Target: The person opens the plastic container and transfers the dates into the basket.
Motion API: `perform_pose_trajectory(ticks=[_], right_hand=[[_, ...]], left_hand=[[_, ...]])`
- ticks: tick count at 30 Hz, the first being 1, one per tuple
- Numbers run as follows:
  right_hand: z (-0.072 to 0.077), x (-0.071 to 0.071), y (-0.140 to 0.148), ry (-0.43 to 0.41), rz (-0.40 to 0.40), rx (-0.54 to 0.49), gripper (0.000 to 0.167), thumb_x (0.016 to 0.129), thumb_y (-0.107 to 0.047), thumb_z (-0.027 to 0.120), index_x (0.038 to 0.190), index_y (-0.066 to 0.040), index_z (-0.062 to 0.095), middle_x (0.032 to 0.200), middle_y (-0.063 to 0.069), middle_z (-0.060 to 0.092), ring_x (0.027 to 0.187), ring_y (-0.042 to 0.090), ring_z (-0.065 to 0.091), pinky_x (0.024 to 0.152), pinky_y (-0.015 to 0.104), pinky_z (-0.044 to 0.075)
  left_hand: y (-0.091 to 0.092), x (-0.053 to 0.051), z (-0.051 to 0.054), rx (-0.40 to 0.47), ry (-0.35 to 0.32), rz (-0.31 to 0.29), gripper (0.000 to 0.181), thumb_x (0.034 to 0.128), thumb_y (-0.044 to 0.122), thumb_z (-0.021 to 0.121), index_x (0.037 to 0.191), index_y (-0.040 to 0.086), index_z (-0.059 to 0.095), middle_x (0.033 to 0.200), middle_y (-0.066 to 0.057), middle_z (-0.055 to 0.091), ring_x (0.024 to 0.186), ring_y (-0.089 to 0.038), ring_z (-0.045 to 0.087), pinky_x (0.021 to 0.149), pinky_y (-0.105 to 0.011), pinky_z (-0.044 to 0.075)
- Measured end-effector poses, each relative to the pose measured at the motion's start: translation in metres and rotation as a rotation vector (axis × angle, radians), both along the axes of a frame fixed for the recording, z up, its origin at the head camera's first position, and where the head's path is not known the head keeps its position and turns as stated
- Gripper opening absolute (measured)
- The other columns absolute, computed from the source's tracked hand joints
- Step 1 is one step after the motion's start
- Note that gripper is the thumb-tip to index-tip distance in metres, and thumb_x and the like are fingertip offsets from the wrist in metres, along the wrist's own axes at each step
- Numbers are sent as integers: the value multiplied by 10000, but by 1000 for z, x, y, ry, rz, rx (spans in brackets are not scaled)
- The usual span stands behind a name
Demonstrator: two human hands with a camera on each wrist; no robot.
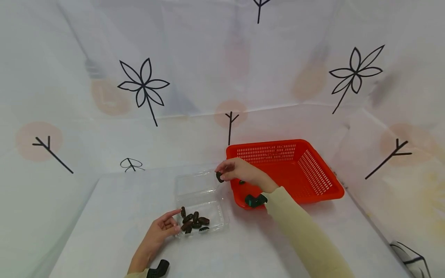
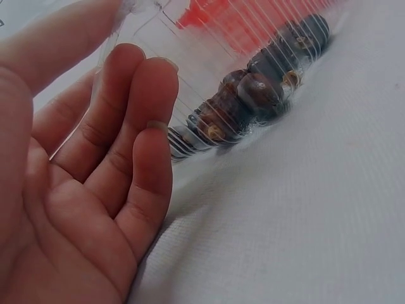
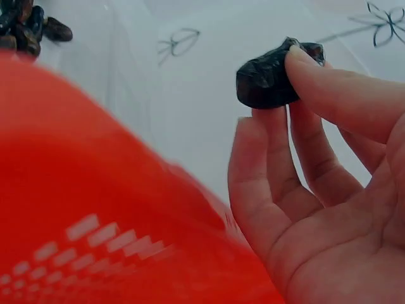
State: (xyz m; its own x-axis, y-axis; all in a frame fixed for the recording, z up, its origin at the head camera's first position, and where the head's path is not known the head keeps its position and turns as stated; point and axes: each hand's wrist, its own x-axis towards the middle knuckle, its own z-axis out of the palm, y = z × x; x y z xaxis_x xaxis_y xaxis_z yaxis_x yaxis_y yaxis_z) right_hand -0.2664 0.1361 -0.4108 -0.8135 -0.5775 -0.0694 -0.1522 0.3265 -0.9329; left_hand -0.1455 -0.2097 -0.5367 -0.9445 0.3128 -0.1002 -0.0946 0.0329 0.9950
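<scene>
In the head view, my right hand is raised over the left edge of the red plastic basket. Between its thumb and fingertips it pinches a dark, wrinkled date. My left hand grips the left side of an opened clear plastic clamshell box, its fingertips against the wall in the left wrist view. Several dark brown dates lie in the box's near half. The lid is folded back, away from me. Behind my right wrist, a small dark piece shows in the basket, partly hidden.
A white cloth covers the table, and a white patterned sheet hangs behind it. The basket has slotted walls and stands right of the box. At the lower right edge sits a white object with black lines.
</scene>
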Motion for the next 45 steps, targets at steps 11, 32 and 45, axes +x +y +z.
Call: perform_pose_trajectory(ticks=[11,32,45], right_hand=[[-18,-29,46,-96,-177,45,279,946,-108,677,1225,-94,681,1178,94,619,1061,267,618,927,405,514],[-52,-41,87,-111,-195,335,214,962,-64,623,1152,-63,720,1074,76,683,991,265,594,945,442,483],[-34,-41,77,-31,-183,363,272,969,-78,618,1231,-60,689,1137,67,671,1046,257,589,964,464,474]], left_hand=[[0,2,1,-6,-25,17,612,907,18,705,1446,-79,432,885,-3,591,755,-102,585,698,-248,493],[4,2,1,-18,-75,76,612,878,23,737,1427,-50,475,896,-26,595,765,-129,589,731,-260,509],[4,2,2,-11,-59,74,615,878,13,733,1427,-61,467,892,-23,594,762,-123,587,731,-259,509]])
